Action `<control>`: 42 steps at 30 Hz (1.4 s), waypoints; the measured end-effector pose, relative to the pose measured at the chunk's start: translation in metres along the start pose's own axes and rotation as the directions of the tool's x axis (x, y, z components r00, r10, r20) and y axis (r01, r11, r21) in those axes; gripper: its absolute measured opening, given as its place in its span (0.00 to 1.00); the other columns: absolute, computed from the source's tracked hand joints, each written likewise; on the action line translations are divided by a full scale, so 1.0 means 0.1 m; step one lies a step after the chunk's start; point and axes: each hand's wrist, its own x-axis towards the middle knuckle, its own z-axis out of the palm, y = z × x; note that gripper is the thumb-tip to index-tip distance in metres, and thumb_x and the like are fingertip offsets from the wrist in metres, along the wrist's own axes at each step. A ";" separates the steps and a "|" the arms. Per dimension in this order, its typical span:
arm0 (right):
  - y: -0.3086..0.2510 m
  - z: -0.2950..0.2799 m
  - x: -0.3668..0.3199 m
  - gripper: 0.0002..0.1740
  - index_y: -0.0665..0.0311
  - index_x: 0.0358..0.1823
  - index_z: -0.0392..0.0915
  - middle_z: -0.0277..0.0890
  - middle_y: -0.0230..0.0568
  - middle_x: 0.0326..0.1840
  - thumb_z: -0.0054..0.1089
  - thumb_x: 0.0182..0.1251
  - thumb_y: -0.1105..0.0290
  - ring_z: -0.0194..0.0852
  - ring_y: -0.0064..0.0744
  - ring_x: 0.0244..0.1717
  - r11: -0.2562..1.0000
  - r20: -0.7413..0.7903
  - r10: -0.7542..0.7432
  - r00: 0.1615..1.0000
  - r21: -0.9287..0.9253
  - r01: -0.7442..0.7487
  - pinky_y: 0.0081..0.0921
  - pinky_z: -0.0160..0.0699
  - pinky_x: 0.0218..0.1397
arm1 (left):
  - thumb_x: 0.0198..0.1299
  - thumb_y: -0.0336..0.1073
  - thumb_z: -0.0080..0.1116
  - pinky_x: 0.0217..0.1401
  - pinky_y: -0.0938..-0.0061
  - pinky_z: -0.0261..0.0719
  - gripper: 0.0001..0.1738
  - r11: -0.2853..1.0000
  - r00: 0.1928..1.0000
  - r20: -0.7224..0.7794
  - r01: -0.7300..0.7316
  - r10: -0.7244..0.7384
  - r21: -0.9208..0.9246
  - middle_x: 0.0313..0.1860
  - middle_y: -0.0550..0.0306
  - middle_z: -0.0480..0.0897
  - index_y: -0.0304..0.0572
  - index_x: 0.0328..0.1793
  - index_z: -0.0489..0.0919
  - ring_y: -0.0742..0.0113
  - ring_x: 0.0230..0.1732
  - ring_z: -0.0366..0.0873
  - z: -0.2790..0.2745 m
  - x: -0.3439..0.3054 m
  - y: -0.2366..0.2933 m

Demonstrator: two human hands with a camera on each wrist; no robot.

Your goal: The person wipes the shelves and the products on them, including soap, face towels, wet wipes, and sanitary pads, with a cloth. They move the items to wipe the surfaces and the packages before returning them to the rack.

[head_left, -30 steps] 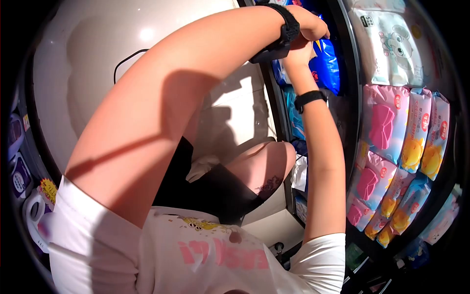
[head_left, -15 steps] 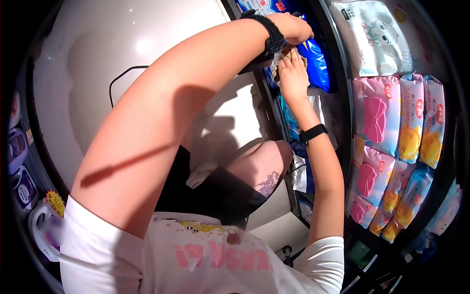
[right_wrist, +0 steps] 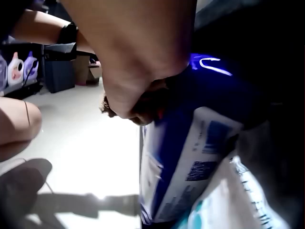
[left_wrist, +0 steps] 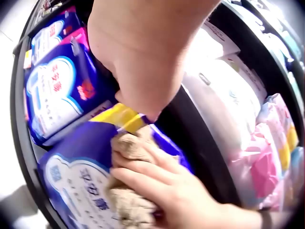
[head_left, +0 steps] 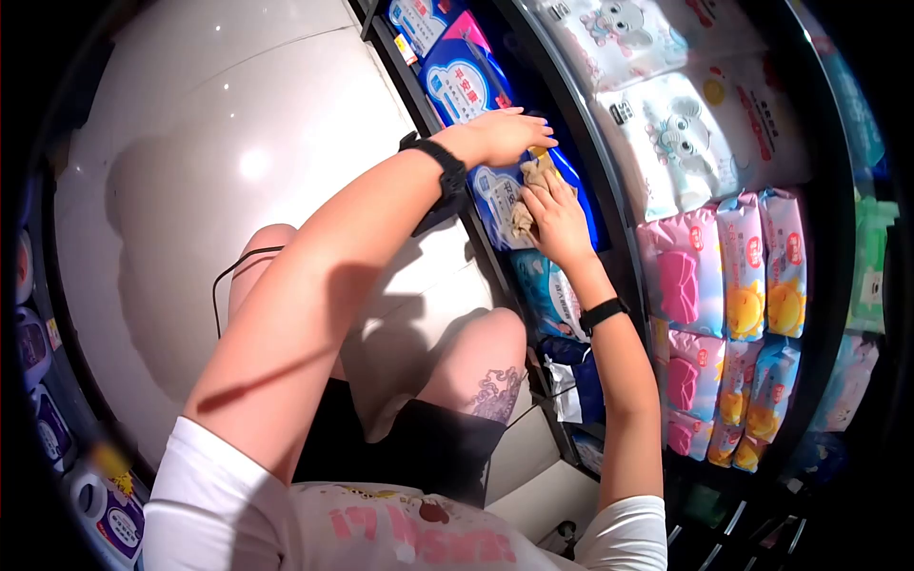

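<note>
A blue pack with a yellow top edge (head_left: 490,195) stands on a low dark shelf. My left hand (head_left: 509,133) holds its top; in the left wrist view this hand (left_wrist: 138,71) pinches the yellow edge of the blue pack (left_wrist: 76,186). My right hand (head_left: 562,224) holds a bunched brownish cloth (head_left: 526,205) against the pack's front. The left wrist view shows the right hand (left_wrist: 176,191) with fingers laid over the cloth (left_wrist: 128,200). In the right wrist view the right hand (right_wrist: 138,57) covers most of the cloth (right_wrist: 143,107) on the pack (right_wrist: 190,157).
More blue packs (head_left: 457,76) stand further along the same shelf. White packs with a mouse picture (head_left: 666,133) and pink and yellow packs (head_left: 733,276) fill the shelves on the right. A glossy white tiled floor (head_left: 219,143) lies to the left. My bent knee (head_left: 481,357) is close to the shelf.
Both hands and the pack now sit lower and more central in view. The right hand has come down onto the pack's front with the cloth. The left hand stays at its top.
</note>
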 end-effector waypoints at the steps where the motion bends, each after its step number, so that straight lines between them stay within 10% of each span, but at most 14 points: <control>1: 0.01 -0.07 -0.01 0.33 0.62 0.54 0.71 0.70 0.42 0.55 0.67 0.38 0.71 0.54 0.48 0.68 0.998 0.016 -0.006 1.000 0.056 0.006 0.41 0.52 0.70 | 0.51 0.22 0.46 0.72 0.62 0.56 0.32 1.000 0.991 -0.133 -0.014 0.016 0.019 0.69 0.54 0.64 0.50 0.66 0.68 0.57 0.71 0.58 0.01 -0.17 -0.17; 4: 0.07 -0.05 -0.03 0.36 0.59 0.54 0.72 0.71 0.41 0.54 0.69 0.35 0.70 0.55 0.47 0.68 0.995 0.028 0.038 0.999 0.090 -0.040 0.42 0.57 0.68 | 0.47 0.18 0.46 0.72 0.60 0.55 0.35 0.978 0.947 -0.247 0.209 -0.205 -0.009 0.69 0.55 0.64 0.49 0.66 0.67 0.57 0.70 0.58 -0.09 -0.88 -0.69; 10: 0.02 -0.04 -0.04 0.33 0.59 0.54 0.72 0.71 0.39 0.54 0.67 0.37 0.73 0.57 0.44 0.67 0.980 0.003 0.150 0.989 0.134 -0.149 0.39 0.57 0.69 | 0.47 0.13 0.38 0.75 0.57 0.51 0.40 0.890 0.902 0.011 0.423 -0.431 0.172 0.72 0.58 0.59 0.51 0.70 0.61 0.59 0.73 0.52 -0.86 -1.70 -1.20; 14: -0.09 0.14 0.00 0.36 0.60 0.55 0.72 0.71 0.41 0.54 0.63 0.36 0.79 0.58 0.49 0.66 0.975 -0.063 0.211 0.975 0.083 -0.206 0.41 0.61 0.66 | 0.49 0.14 0.38 0.71 0.62 0.56 0.37 0.962 0.968 -0.191 0.199 -0.163 0.185 0.70 0.53 0.62 0.44 0.69 0.62 0.54 0.72 0.55 -0.88 -1.09 -1.33; 19: -0.15 0.13 0.65 0.38 0.62 0.60 0.68 0.68 0.42 0.59 0.61 0.38 0.80 0.59 0.53 0.64 0.925 -0.240 0.309 0.920 0.301 -0.232 0.42 0.65 0.61 | 0.48 0.19 0.45 0.72 0.57 0.54 0.37 0.943 0.990 -0.051 0.139 -0.129 0.303 0.70 0.54 0.60 0.47 0.69 0.61 0.55 0.72 0.55 -0.64 0.10 -1.43; 21: 0.00 0.10 1.23 0.27 0.65 0.54 0.72 0.71 0.49 0.54 0.57 0.47 0.78 0.67 0.55 0.54 0.886 -0.419 0.444 0.792 0.338 -0.318 0.42 0.69 0.54 | 0.46 0.24 0.52 0.69 0.57 0.59 0.21 0.879 0.979 0.088 0.123 -0.183 0.460 0.52 0.52 0.76 0.41 0.51 0.76 0.56 0.60 0.69 -0.64 0.56 -1.67; 24: 0.31 0.20 1.85 0.12 0.72 0.38 0.74 0.75 0.55 0.30 0.49 0.63 0.68 0.72 0.56 0.34 0.480 -0.081 0.810 0.581 0.659 -0.578 0.43 0.69 0.42 | 0.45 0.26 0.52 0.68 0.58 0.60 0.12 0.878 0.943 0.167 0.191 -0.289 0.440 0.39 0.52 0.81 0.42 0.37 0.82 0.55 0.51 0.75 -0.56 0.67 -1.83; 25: 0.42 0.32 1.97 0.14 0.72 0.41 0.74 0.74 0.60 0.36 0.50 0.63 0.66 0.71 0.59 0.40 0.406 -0.007 0.810 0.586 0.728 -0.552 0.43 0.69 0.46 | 0.46 0.25 0.51 0.68 0.58 0.60 0.13 0.886 0.943 0.184 0.176 -0.277 0.430 0.40 0.51 0.81 0.42 0.39 0.81 0.55 0.51 0.74 -0.53 0.65 -1.86; 28: 0.52 0.97 2.55 0.17 0.69 0.45 0.76 0.75 0.61 0.42 0.53 0.61 0.64 0.71 0.61 0.45 0.663 -0.343 0.709 0.617 0.623 -0.415 0.44 0.70 0.50 | 0.47 0.23 0.48 0.68 0.58 0.61 0.16 0.959 0.977 0.091 0.169 -0.194 0.227 0.42 0.50 0.80 0.40 0.43 0.79 0.53 0.52 0.74 -0.47 0.54 -2.10; 38: 0.86 1.24 3.03 0.20 0.61 0.53 0.74 0.72 0.53 0.55 0.53 0.62 0.62 0.67 0.50 0.58 0.376 -0.022 0.772 0.635 0.821 -0.430 0.37 0.62 0.61 | 0.44 0.26 0.53 0.47 0.71 0.72 0.06 0.942 0.973 0.116 0.158 -0.199 0.296 0.31 0.51 0.82 0.42 0.27 0.81 0.58 0.39 0.78 -0.56 0.65 -2.31; 42: 0.64 0.97 2.84 0.20 0.63 0.49 0.76 0.75 0.57 0.47 0.48 0.65 0.57 0.73 0.55 0.48 0.575 -0.180 0.768 0.615 0.616 -0.538 0.40 0.70 0.52 | 0.42 0.26 0.53 0.49 0.69 0.70 0.10 0.985 1.000 0.025 0.001 -0.005 0.171 0.30 0.52 0.81 0.41 0.33 0.82 0.56 0.40 0.76 -0.45 0.57 -2.44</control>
